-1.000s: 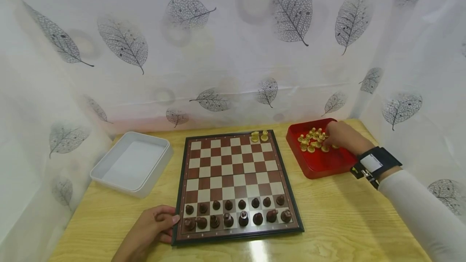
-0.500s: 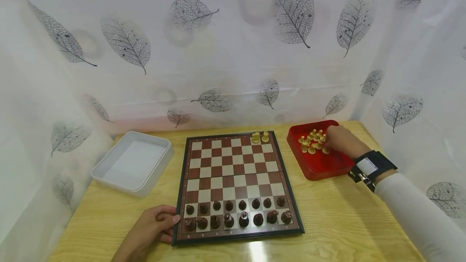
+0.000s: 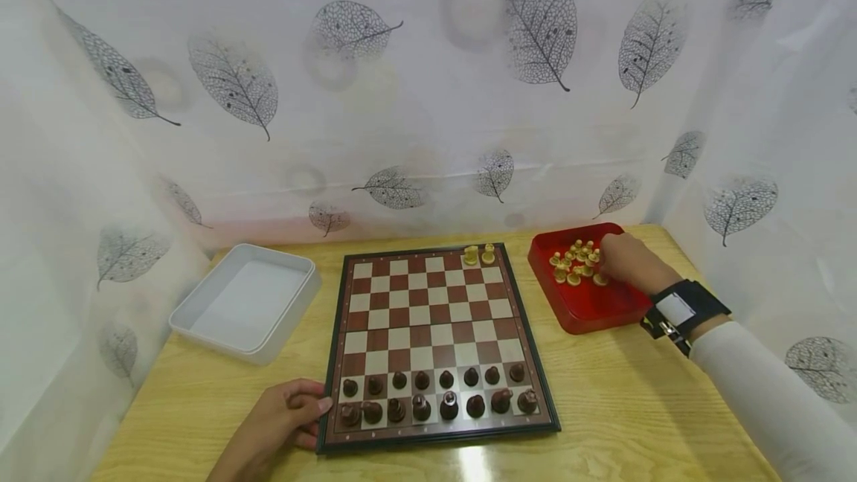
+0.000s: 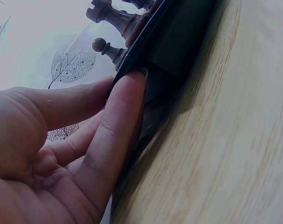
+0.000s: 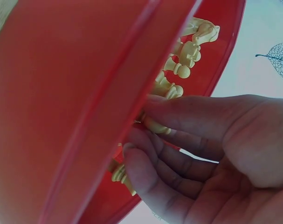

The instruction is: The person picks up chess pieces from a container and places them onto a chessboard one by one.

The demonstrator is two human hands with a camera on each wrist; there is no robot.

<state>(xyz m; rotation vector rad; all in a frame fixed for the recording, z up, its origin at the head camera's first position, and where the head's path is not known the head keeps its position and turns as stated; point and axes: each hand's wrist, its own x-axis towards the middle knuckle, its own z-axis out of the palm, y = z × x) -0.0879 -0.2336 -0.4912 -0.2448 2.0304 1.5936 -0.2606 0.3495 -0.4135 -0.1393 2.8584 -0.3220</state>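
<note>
Chessboard point(image 3: 418, 337), checked in brown and cream inside a dark frame, lies flat at the middle of a wooden surface point(image 3: 616, 400). Along its near side stand 16 dark brown chess pieces point(image 3: 448, 405) in 2 rows of 8, with the smaller pawns in the farther row. In the far right corner, 2 yellow chess pieces point(image 3: 471, 256) stand side by side. Just right of the board, a red tray point(image 3: 596, 307) holds a cluster of loose yellow pieces point(image 3: 573, 278), gathered toward its far part. The person's right hand point(image 3: 629, 259) reaches into this tray; its grip is drawn nearly together, thumb and fingers curled about 1 yellow piece point(image 5: 155, 125), partly hidden by the tray's wall. On the board's left edge, close to the near left corner, the left hand point(image 3: 284, 415) pinches the frame, its grip almost closed, thumb above and a finger beneath. At left, near the board but not touching it, sits a shallow white tray point(image 3: 244, 296). A black band point(image 3: 696, 307) circles the right wrist, beside a white sleeve point(image 3: 756, 374). Behind everything hangs a pale curtain point(image 3: 428, 117) printed with gray leaves.
</note>
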